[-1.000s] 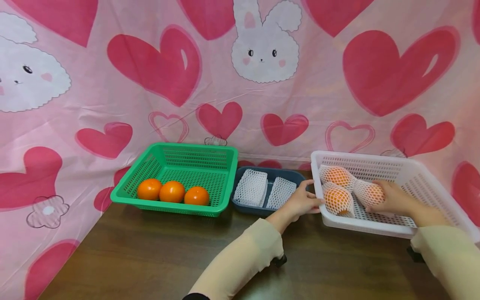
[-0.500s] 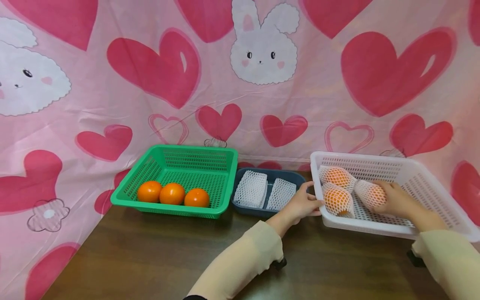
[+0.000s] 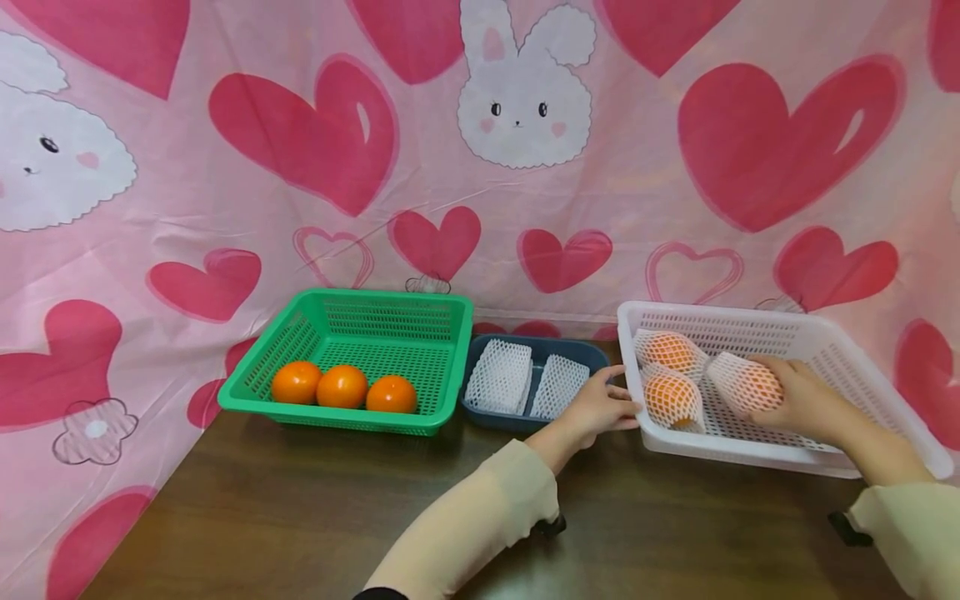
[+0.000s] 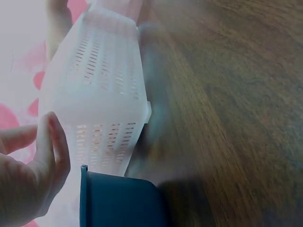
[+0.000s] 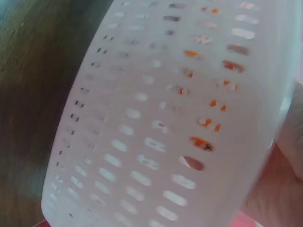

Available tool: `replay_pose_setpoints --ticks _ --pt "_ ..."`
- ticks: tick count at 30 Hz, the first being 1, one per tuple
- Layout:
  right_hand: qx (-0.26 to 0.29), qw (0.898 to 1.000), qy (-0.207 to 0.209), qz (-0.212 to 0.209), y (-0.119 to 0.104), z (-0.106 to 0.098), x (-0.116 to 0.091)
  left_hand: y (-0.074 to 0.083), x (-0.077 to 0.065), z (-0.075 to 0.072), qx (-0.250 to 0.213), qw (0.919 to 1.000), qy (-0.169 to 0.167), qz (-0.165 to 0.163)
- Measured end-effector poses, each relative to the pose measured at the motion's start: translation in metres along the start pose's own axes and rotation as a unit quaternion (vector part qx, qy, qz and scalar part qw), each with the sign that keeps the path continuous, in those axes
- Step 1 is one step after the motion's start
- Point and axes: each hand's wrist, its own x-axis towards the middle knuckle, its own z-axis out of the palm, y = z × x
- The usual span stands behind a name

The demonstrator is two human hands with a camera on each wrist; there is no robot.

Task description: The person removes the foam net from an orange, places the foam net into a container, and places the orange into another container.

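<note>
My right hand reaches into the white basket and holds an orange in a white foam net sleeve by its right end. Two more netted oranges, a rear one and a front one, lie at the basket's left end. My left hand touches the basket's left side with extended fingertips; in the left wrist view its fingers stand beside the basket's corner. In the right wrist view the basket wall covers most of the held orange.
A green basket on the left holds three bare oranges. Between the baskets stands a blue-grey tray with folded foam net sleeves. All rest on a brown wooden table before a pink heart-patterned cloth.
My right hand has shifted slightly right, and the netted orange it holds has moved a little right with it. My left hand stays at the white basket's side.
</note>
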Motion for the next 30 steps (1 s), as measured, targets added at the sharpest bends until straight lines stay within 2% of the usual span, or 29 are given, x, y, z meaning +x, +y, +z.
replay_pose_setpoints --ticks 6,11,14,21,24,30 --pt "-0.003 0.997 0.060 -0.043 -0.011 -0.004 -0.008 -0.001 -0.003 -0.006 -0.036 0.9990 -0.027 -0.007" --pt "0.004 0.993 0.090 -0.076 -0.026 -0.009 -0.008 0.000 -0.006 -0.013 -0.054 0.9967 -0.050 -0.033" --pt "0.003 0.992 0.092 -0.090 -0.038 -0.013 -0.006 0.003 -0.009 -0.016 -0.045 0.9961 -0.058 -0.049" --pt "-0.008 0.992 0.078 -0.095 -0.073 -0.021 -0.003 0.006 -0.013 -0.021 -0.004 0.9950 -0.082 -0.057" --pt "-0.004 0.993 0.066 -0.094 -0.089 -0.023 -0.003 0.006 -0.016 -0.025 -0.004 0.9933 -0.095 -0.067" --pt "0.023 0.991 0.057 -0.116 -0.114 -0.023 0.002 0.007 -0.024 -0.036 -0.007 0.9894 -0.124 -0.076"
